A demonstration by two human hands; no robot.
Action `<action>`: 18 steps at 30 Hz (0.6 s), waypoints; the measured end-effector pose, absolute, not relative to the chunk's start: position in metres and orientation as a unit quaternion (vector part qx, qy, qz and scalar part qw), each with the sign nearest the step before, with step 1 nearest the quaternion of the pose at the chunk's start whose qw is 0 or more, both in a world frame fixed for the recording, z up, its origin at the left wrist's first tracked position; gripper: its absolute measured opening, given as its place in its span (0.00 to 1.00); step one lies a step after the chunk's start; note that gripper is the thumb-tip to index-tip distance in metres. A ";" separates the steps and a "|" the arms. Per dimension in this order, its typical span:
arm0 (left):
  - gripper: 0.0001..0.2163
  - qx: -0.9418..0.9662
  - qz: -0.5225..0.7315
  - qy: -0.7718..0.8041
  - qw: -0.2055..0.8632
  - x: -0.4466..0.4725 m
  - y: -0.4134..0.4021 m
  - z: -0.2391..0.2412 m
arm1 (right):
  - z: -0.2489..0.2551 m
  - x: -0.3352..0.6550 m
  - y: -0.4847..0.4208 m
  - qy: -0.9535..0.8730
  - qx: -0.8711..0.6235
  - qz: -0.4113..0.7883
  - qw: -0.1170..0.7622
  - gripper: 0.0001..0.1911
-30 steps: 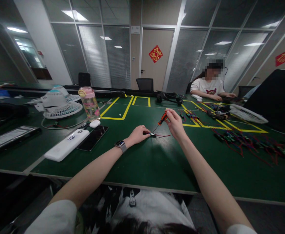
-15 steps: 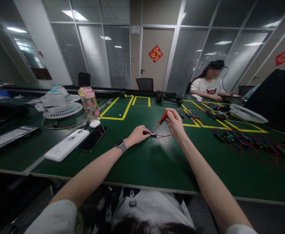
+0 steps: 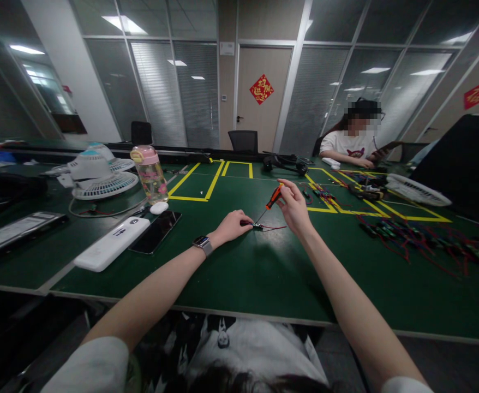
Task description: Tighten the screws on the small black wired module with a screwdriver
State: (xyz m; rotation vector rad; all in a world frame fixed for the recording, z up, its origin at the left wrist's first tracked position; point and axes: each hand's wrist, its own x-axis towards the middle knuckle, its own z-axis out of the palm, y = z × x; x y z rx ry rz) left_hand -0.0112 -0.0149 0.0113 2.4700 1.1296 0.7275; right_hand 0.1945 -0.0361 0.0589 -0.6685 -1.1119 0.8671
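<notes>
On the green table lies a small circuit board [image 3: 258,226] with thin red and dark wires [image 3: 275,227] running out to its right. My left hand [image 3: 234,225] is closed at the board's left end, its fingertips pinching the board or the wires there; which of these they grip is too small to tell. My right hand [image 3: 294,206] holds an orange-and-black screwdriver [image 3: 274,197] by its handle. The screwdriver is tilted, and its thin shaft slants down left to the board, with the tip at or very near it.
Left of my arm lie a white device [image 3: 112,244], a black phone [image 3: 156,232], a pink-lidded bottle [image 3: 151,174] and a white fan [image 3: 104,183]. Wired boards [image 3: 431,240] are piled at right. Across the table sits a person [image 3: 354,139] beside yellow tape outlines.
My right hand has shifted very slightly, with the screwdriver still at the board. The left hand looks unmoved. Across the table, the person has raised a dark flat object.
</notes>
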 end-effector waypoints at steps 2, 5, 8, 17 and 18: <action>0.09 0.866 0.258 0.398 0.160 -0.011 -0.014 0.011 | 0.059 0.194 -0.036 -0.500 -0.304 0.389 0.712 0.17; 0.09 0.865 0.261 0.398 0.159 -0.011 -0.014 0.010 | 0.060 0.193 -0.036 -0.494 -0.307 0.391 0.713 0.18; 0.09 0.863 0.260 0.400 0.165 -0.011 -0.014 0.010 | 0.060 0.192 -0.037 -0.489 -0.310 0.389 0.717 0.18; 0.09 0.865 0.257 0.399 0.162 -0.011 -0.015 0.012 | 0.061 0.189 -0.038 -0.494 -0.333 0.361 0.718 0.16; 0.09 0.865 0.256 0.400 0.163 -0.011 -0.016 0.013 | 0.062 0.189 -0.038 -0.492 -0.331 0.364 0.718 0.16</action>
